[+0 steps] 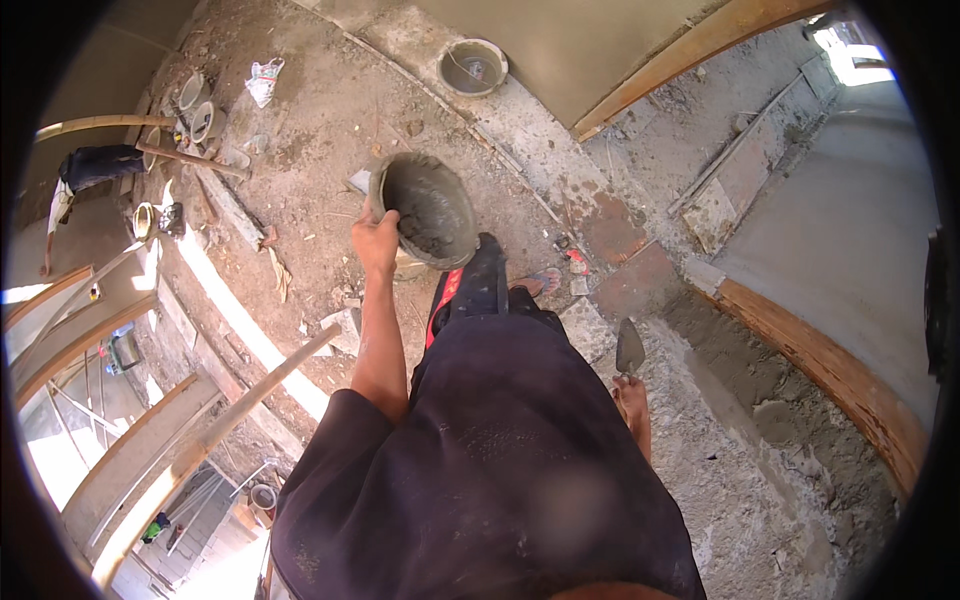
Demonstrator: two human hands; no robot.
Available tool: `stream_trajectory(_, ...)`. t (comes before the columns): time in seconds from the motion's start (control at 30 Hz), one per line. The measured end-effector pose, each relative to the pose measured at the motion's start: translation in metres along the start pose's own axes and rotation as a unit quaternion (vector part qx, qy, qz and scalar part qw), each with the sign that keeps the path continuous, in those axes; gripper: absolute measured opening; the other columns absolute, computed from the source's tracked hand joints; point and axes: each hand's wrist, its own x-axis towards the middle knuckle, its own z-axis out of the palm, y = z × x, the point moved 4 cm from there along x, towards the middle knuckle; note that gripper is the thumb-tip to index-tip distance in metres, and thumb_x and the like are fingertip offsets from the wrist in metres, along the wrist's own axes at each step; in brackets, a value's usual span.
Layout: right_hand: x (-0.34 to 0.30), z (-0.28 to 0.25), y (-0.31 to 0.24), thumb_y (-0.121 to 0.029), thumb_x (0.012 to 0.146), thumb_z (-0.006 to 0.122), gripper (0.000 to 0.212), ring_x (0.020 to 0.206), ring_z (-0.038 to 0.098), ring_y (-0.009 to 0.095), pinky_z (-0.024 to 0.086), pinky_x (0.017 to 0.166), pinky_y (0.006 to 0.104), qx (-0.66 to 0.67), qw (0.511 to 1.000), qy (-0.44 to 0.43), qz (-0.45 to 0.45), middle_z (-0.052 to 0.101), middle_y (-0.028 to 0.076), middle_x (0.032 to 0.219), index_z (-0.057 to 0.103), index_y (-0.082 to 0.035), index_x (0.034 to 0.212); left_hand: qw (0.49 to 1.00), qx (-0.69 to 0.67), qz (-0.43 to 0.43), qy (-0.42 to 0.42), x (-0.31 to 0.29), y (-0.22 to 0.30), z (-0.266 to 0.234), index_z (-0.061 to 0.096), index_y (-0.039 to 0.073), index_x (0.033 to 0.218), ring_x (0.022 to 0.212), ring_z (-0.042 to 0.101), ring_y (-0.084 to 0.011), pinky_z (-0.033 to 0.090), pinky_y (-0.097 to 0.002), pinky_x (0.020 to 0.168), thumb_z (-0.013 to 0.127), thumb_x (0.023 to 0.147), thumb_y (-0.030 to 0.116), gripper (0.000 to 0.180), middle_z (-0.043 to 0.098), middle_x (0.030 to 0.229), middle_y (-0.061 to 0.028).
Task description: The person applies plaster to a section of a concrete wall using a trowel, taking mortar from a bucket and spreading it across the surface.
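My left hand (376, 242) grips the rim of a grey mortar bucket (442, 187), its thumb over the near left edge. The bucket is tilted, so I see into it; wet grey mortar (424, 236) coats its lower inside. To the right of my body, my right hand (630, 396) is closed around a trowel, whose handle it mostly hides. The pointed trowel blade (630, 346) points away from me, above the pale, mortar-spattered ground. A sandalled foot (545, 283) shows just beyond my dark clothing.
Another bucket (472, 68) stands by the far wall. Several small pails (207, 122) and a white bag (264, 82) lie at the far left. A wooden pole (215, 433) slants across the left. On the right, a wooden frame (815, 365) borders a strip of wet mortar (740, 365).
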Motion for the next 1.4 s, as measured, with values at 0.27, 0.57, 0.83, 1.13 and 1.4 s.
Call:
stream_trajectory(0.27,-0.001,0.067,-0.056,-0.017,0.091,0.064,0.016,0.045,0.055,0.017,0.046,0.040,0.0348,-0.102,0.994,0.001,0.048,0.055,0.006,0.062,0.058,-0.001,0.090,0.975,0.206,-0.054,-0.065,0.061,-0.018,-0.013,0.066,0.004,0.124,0.080,0.072,-0.0237,0.055,-0.0347,0.076,0.067,0.077,0.009,0.047,0.074,0.093,-0.0178)
stream_trajectory(0.57,0.043,0.153,-0.316,-0.022,0.089,0.069,0.024,0.054,0.062,0.023,0.049,0.050,0.0355,-0.223,0.955,-0.093,-0.175,0.062,0.010,0.068,0.061,-0.002,0.101,0.966,0.171,-0.019,-0.194,0.130,-0.052,0.132,0.071,-0.003,0.105,0.082,0.072,-0.0292,0.055,-0.0382,0.077,0.071,0.074,0.021,0.039,0.070,0.113,-0.0209)
stream_trajectory(0.83,0.214,0.266,-0.472,-0.026,0.088,0.068,0.040,0.101,0.065,0.043,0.051,0.085,0.0476,-0.496,0.792,-0.020,-0.355,0.070,0.023,0.101,0.065,-0.003,0.120,0.973,0.023,-0.016,-0.229,0.202,-0.173,0.318,0.073,-0.007,0.090,0.092,0.072,-0.0311,0.054,-0.0362,0.083,0.073,0.073,0.018,0.030,0.058,0.140,-0.0168)
stream_trajectory(1.13,0.409,0.420,-0.630,-0.029,0.090,0.067,0.034,0.097,0.068,0.039,0.053,0.083,0.0488,-0.468,0.747,0.052,-0.470,0.073,0.017,0.099,0.067,-0.010,0.118,0.961,-0.123,-0.140,-0.205,0.278,-0.350,0.382,0.055,-0.003,0.138,0.094,0.064,-0.0119,0.049,-0.0273,0.089,0.067,0.088,0.007,0.052,0.072,0.107,-0.0075)
stream_trajectory(1.4,0.578,0.586,-0.722,-0.033,0.093,0.062,0.034,0.104,0.067,0.039,0.051,0.091,0.0501,-0.544,0.719,0.032,-0.433,0.072,0.019,0.103,0.069,-0.009,0.115,0.972,-0.214,-0.091,-0.025,0.272,-0.366,0.401,0.061,-0.003,0.114,0.115,0.060,-0.0241,0.043,-0.0353,0.103,0.075,0.087,0.017,0.037,0.065,0.121,-0.0173)
